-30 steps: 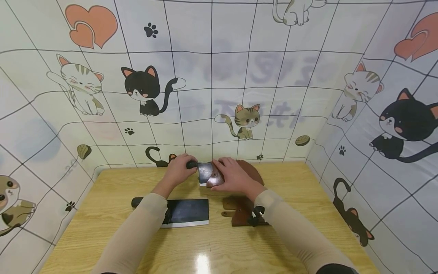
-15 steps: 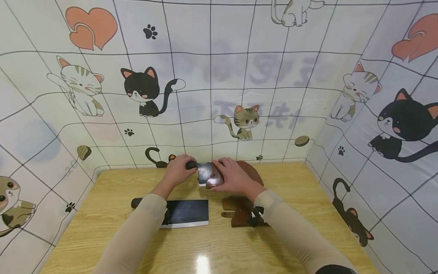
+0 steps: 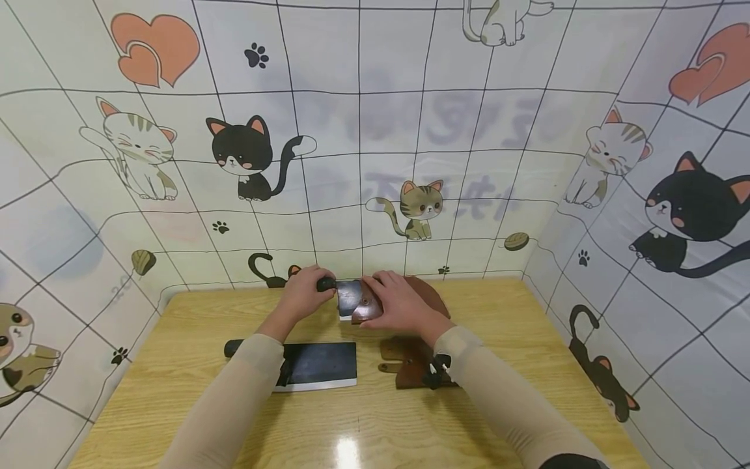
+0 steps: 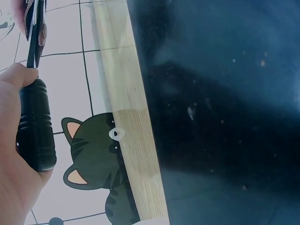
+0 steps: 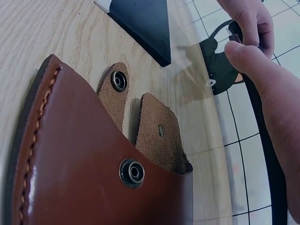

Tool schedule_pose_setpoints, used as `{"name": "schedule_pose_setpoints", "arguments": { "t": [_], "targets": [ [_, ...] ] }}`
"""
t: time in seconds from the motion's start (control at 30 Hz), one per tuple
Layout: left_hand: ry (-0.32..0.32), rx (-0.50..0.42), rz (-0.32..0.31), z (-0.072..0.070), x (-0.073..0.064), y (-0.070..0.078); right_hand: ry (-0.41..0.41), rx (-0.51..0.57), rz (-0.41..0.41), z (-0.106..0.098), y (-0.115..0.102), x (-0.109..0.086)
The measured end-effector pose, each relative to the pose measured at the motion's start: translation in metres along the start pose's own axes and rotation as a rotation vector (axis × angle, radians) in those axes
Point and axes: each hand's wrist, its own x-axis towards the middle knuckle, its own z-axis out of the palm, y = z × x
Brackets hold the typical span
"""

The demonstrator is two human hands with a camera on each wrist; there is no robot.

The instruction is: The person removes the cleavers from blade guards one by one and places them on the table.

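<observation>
Near the back of the table, my left hand (image 3: 305,293) grips the black handle (image 4: 36,124) of a cleaver (image 3: 349,298). Part of its blade shows; the rest is hidden inside a brown leather sheath (image 3: 364,311). My right hand (image 3: 401,303) holds that sheath, thumb on the near side and fingers over the top. In the right wrist view the held sheath shows mostly as a dark edge beside the right hand (image 5: 276,98). Seen from the left wrist, blade and sheath appear edge-on beyond the thumb.
A second cleaver (image 3: 322,363) lies on the wooden table (image 3: 351,423) under the left forearm, its blade large in the left wrist view. Beneath the right wrist lies a second brown sheath (image 5: 93,154), its snap straps unfastened. A cat-patterned wall covering (image 3: 334,182) closes the back and sides.
</observation>
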Motion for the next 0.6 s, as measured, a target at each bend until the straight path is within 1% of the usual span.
{"name": "schedule_pose_setpoints", "arguments": {
  "t": [0.23,0.6],
  "targets": [
    [-0.003,-0.014,0.006,0.0002,-0.0010,-0.0004,0.018,-0.002,-0.016,0.0022,0.0014,-0.0012],
    [-0.024,-0.033,-0.015,-0.0025,-0.0011,0.0022,0.015,-0.020,-0.013,0.0004,0.0003,-0.0033]
  ]
}}
